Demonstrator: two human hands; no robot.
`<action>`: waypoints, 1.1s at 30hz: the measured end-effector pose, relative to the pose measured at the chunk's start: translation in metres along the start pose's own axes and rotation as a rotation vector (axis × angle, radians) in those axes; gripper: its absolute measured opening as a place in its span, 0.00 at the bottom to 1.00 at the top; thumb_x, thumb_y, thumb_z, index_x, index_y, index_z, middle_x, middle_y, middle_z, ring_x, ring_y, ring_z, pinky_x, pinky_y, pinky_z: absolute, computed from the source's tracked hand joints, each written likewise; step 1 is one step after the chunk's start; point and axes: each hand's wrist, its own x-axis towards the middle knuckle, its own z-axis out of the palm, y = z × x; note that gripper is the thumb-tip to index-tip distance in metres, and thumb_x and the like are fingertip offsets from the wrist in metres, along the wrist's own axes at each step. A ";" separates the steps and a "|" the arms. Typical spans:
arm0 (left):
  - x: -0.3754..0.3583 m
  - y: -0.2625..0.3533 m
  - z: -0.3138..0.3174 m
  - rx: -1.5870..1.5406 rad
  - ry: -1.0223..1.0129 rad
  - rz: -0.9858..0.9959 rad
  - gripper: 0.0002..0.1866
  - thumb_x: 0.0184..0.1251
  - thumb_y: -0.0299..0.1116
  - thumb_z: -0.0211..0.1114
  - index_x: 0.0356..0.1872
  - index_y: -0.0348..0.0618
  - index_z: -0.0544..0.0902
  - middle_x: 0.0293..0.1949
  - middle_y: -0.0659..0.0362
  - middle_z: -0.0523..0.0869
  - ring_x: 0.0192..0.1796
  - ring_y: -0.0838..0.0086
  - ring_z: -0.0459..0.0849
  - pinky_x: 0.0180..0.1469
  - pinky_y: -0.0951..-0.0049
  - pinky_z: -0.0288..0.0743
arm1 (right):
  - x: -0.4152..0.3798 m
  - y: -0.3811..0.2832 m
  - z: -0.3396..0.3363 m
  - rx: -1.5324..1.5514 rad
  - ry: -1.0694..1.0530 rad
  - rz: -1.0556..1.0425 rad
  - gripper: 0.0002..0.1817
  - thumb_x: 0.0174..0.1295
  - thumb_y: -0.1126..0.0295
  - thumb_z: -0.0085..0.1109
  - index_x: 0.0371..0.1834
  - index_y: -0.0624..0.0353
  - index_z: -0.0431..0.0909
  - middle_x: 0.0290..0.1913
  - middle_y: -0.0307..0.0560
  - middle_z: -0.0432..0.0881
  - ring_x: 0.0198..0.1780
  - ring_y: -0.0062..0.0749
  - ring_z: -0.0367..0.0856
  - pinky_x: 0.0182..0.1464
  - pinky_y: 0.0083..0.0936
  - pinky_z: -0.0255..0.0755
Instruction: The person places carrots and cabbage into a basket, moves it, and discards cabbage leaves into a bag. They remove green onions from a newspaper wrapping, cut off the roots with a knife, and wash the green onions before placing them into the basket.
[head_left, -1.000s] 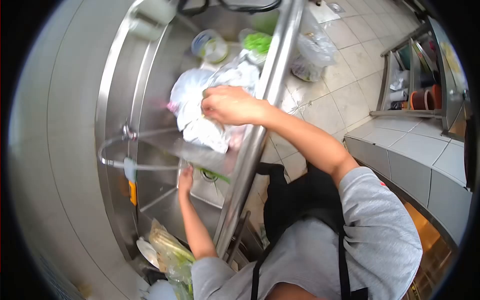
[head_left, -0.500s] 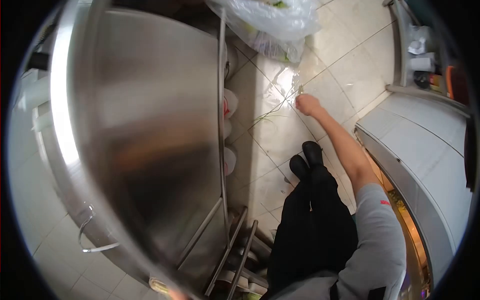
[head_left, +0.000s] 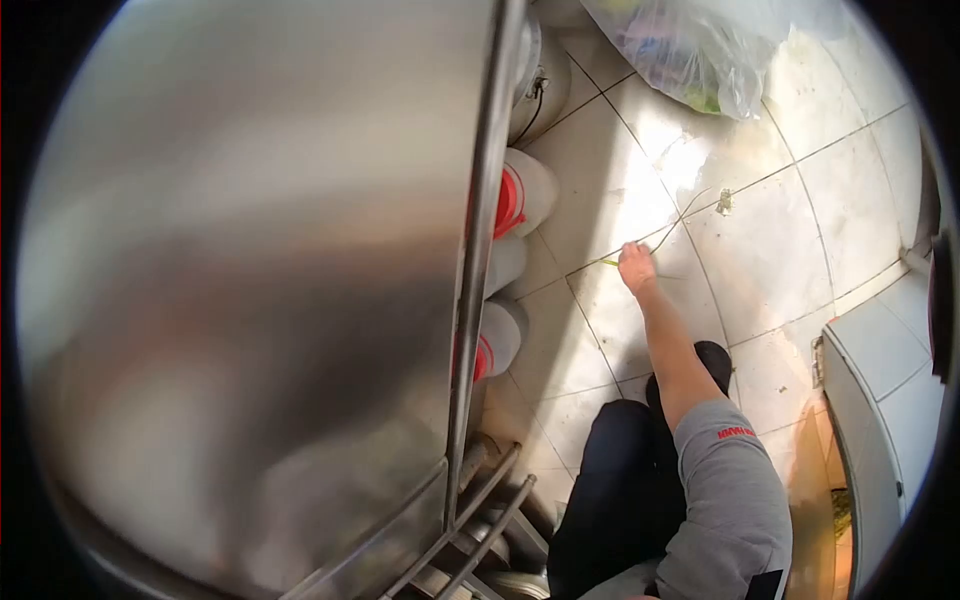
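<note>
My right hand (head_left: 636,266) reaches down to the tiled floor, its fingers closed around a thin green stalk (head_left: 609,262). One end of the stalk pokes out left of the fingers, and a long thin strand (head_left: 672,232) runs from the hand up and to the right. A small wilted green scrap (head_left: 725,202) lies on the wet tiles beyond. My left hand is out of view.
On the left a steel table (head_left: 300,200) fills much of the view. White tubs with red parts (head_left: 530,190) stand below its edge. A clear plastic bag (head_left: 690,50) sits on the floor ahead. A pale tiled ledge (head_left: 890,340) is at the right.
My view has shifted lower and closer to the steel table. My right hand has moved from beside the small scrap to the thin green strands and closed on the stalk. My left hand's edge has left view.
</note>
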 end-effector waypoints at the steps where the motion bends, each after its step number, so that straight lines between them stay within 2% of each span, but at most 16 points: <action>1: -0.004 -0.009 -0.003 -0.005 -0.005 0.016 0.19 0.59 0.35 0.51 0.49 0.35 0.72 0.44 0.46 0.77 0.48 0.54 0.75 0.49 0.66 0.67 | -0.011 0.005 -0.006 0.054 0.022 0.067 0.10 0.55 0.68 0.44 0.36 0.53 0.75 0.39 0.46 0.76 0.45 0.36 0.72 0.44 0.34 0.65; 4: -0.015 -0.039 -0.011 -0.050 -0.003 0.100 0.18 0.59 0.34 0.52 0.48 0.34 0.73 0.44 0.44 0.77 0.47 0.53 0.75 0.48 0.65 0.68 | -0.063 0.021 -0.081 0.383 -0.018 0.374 0.11 0.56 0.68 0.42 0.38 0.54 0.74 0.31 0.45 0.79 0.37 0.39 0.77 0.44 0.37 0.65; 7: -0.005 -0.060 -0.010 -0.098 0.018 0.196 0.17 0.58 0.32 0.53 0.47 0.33 0.73 0.43 0.43 0.78 0.47 0.52 0.75 0.48 0.64 0.68 | -0.137 0.048 -0.158 0.419 0.304 0.414 0.09 0.59 0.67 0.40 0.37 0.57 0.70 0.27 0.49 0.78 0.31 0.43 0.77 0.37 0.41 0.67; 9: 0.009 -0.057 -0.012 -0.097 0.055 0.247 0.17 0.58 0.31 0.53 0.47 0.33 0.74 0.42 0.42 0.78 0.47 0.51 0.76 0.48 0.64 0.68 | -0.192 0.065 -0.258 0.629 0.504 0.449 0.05 0.59 0.68 0.44 0.32 0.58 0.67 0.25 0.56 0.77 0.27 0.51 0.74 0.32 0.44 0.65; 14: 0.064 -0.084 0.029 -0.380 0.375 0.342 0.19 0.56 0.33 0.55 0.50 0.40 0.73 0.42 0.40 0.77 0.47 0.49 0.74 0.48 0.59 0.67 | -0.283 0.072 -0.513 0.834 0.781 0.467 0.07 0.60 0.69 0.46 0.35 0.61 0.67 0.26 0.56 0.76 0.28 0.50 0.74 0.30 0.38 0.65; 17: 0.036 -0.079 0.009 -0.573 0.466 0.338 0.19 0.58 0.35 0.54 0.51 0.41 0.72 0.44 0.41 0.75 0.50 0.50 0.72 0.51 0.60 0.66 | -0.303 0.036 -0.640 0.978 0.956 0.242 0.08 0.60 0.68 0.47 0.37 0.62 0.69 0.25 0.52 0.75 0.26 0.42 0.74 0.31 0.31 0.66; 18: 0.032 -0.080 0.004 -0.686 0.533 0.404 0.19 0.58 0.36 0.54 0.51 0.41 0.72 0.45 0.42 0.75 0.50 0.51 0.72 0.52 0.60 0.65 | -0.312 0.008 -0.685 1.011 0.989 0.137 0.08 0.59 0.70 0.50 0.36 0.64 0.70 0.25 0.46 0.75 0.25 0.29 0.72 0.30 0.23 0.66; 19: 0.024 -0.074 -0.006 -0.826 0.595 0.410 0.19 0.59 0.36 0.53 0.50 0.39 0.73 0.46 0.43 0.75 0.50 0.52 0.73 0.53 0.61 0.64 | -0.318 -0.025 -0.722 1.075 0.972 0.005 0.07 0.59 0.71 0.50 0.35 0.64 0.71 0.24 0.44 0.74 0.25 0.24 0.71 0.29 0.20 0.66; 21: 0.010 -0.065 -0.024 -1.196 0.598 0.624 0.17 0.62 0.34 0.51 0.49 0.35 0.73 0.47 0.47 0.77 0.51 0.63 0.74 0.54 0.69 0.64 | -0.326 -0.099 -0.777 1.202 0.839 -0.235 0.06 0.58 0.74 0.52 0.34 0.65 0.71 0.23 0.39 0.73 0.24 0.16 0.68 0.27 0.15 0.65; 22: -0.034 -0.075 -0.057 -1.403 0.552 0.743 0.16 0.64 0.34 0.49 0.49 0.35 0.73 0.47 0.50 0.77 0.51 0.69 0.73 0.54 0.72 0.64 | -0.338 -0.184 -0.809 1.196 0.634 -0.422 0.06 0.58 0.73 0.51 0.34 0.65 0.71 0.22 0.38 0.73 0.23 0.16 0.68 0.26 0.14 0.64; 23: -0.037 -0.079 -0.065 -1.592 0.525 0.812 0.17 0.66 0.36 0.49 0.50 0.34 0.72 0.48 0.52 0.77 0.52 0.73 0.72 0.55 0.74 0.63 | -0.340 -0.226 -0.814 1.275 0.435 -0.487 0.06 0.58 0.73 0.51 0.32 0.66 0.70 0.21 0.38 0.73 0.23 0.13 0.67 0.24 0.14 0.63; 25: -0.038 -0.102 -0.079 -1.850 0.406 0.972 0.23 0.69 0.42 0.41 0.59 0.38 0.62 0.53 0.51 0.73 0.58 0.69 0.68 0.59 0.70 0.58 | -0.340 -0.310 -0.807 1.215 0.202 -0.593 0.07 0.58 0.71 0.51 0.31 0.65 0.71 0.18 0.37 0.72 0.19 0.13 0.67 0.19 0.14 0.61; 27: -0.043 -0.135 -0.094 -2.343 0.130 1.012 0.23 0.69 0.42 0.41 0.59 0.39 0.61 0.50 0.49 0.75 0.55 0.65 0.71 0.57 0.68 0.62 | -0.336 -0.386 -0.786 1.132 -0.042 -0.606 0.07 0.58 0.71 0.49 0.30 0.65 0.71 0.14 0.38 0.71 0.14 0.16 0.67 0.18 0.15 0.61; 29: -0.015 -0.174 -0.090 -2.424 0.183 1.026 0.20 0.69 0.41 0.42 0.54 0.37 0.65 0.43 0.51 0.78 0.45 0.68 0.77 0.49 0.72 0.69 | -0.326 -0.449 -0.756 1.098 -0.293 -0.621 0.07 0.58 0.71 0.48 0.30 0.65 0.71 0.14 0.39 0.72 0.13 0.17 0.68 0.17 0.16 0.62; 30: 0.008 -0.191 -0.082 -2.447 0.258 0.876 0.17 0.68 0.40 0.43 0.49 0.37 0.69 0.34 0.55 0.78 0.37 0.72 0.78 0.42 0.75 0.71 | -0.319 -0.476 -0.742 1.054 -0.332 -0.648 0.07 0.58 0.71 0.48 0.30 0.65 0.71 0.14 0.39 0.72 0.12 0.19 0.69 0.16 0.18 0.62; 33: 0.096 -0.221 -0.024 -2.664 0.232 0.447 0.15 0.68 0.39 0.45 0.46 0.38 0.70 0.29 0.58 0.77 0.31 0.75 0.78 0.34 0.76 0.72 | -0.253 -0.524 -0.672 0.759 -0.187 -0.875 0.05 0.58 0.71 0.49 0.30 0.62 0.71 0.23 0.40 0.75 0.27 0.19 0.74 0.29 0.19 0.68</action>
